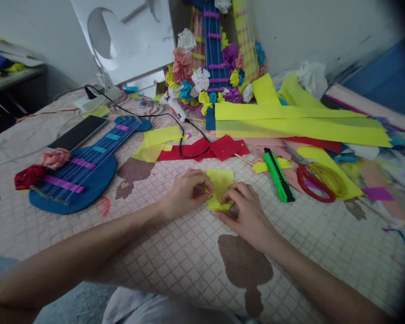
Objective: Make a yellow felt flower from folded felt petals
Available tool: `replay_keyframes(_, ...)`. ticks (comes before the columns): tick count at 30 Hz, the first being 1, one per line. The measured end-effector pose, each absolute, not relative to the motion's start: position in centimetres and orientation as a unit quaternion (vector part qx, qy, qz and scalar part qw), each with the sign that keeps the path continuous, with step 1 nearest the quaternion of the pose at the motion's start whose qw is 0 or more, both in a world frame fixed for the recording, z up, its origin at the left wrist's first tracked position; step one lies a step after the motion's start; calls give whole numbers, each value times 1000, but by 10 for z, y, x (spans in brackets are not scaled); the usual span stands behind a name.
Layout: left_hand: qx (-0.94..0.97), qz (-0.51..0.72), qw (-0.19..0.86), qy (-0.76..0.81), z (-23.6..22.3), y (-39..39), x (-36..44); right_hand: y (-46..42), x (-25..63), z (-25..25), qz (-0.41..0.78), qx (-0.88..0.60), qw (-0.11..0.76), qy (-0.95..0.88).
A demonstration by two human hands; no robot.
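Between my two hands is a small piece of yellow crepe paper (221,182), held just over the patterned tablecloth. My left hand (187,191) pinches its left edge between thumb and fingers. At the lower right edge, my right hand (245,207) grips the paper with curled fingers. Red paper pieces (227,147) lie just beyond it. A green box cutter (277,175) rests to the right of my right hand, beside red-handled scissors (313,182). Off to the left lies a blue toy guitar (97,175) with purple strips, strings and paper flowers.
A glue gun (175,107) with a black cord stands behind the red paper. Long yellow paper strips (290,121) and mixed scraps cover the back right. A phone (79,131) lies by the guitar. Farther back, a flower-covered guitar (216,54) leans near a white board (128,40).
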State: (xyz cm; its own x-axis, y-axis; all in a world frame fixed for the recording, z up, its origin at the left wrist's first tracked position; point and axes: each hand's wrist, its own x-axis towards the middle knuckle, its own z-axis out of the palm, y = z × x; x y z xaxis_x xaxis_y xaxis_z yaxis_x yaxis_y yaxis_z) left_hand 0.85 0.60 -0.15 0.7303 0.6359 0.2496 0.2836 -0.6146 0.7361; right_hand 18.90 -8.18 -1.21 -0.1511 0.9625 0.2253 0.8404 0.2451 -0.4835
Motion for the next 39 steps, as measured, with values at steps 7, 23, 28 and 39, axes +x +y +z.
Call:
replay_keyframes(7, 896, 190, 299, 267, -2, -12, 20, -81, 192, -12, 146, -594, 252, -750)
replay_keyframes(23, 899, 169, 287, 284, -4, -12, 21, -81, 212, -5, 167, -577, 344, -722)
replay_keyframes(28, 900, 173, 286, 279, -5, -10, 20, -83, 202, -1, 234, -530, 290, -762)
replay_keyframes(39, 898, 214, 283, 260, -10, -2, 16, -82, 190, -5, 193, -567, 250, -760)
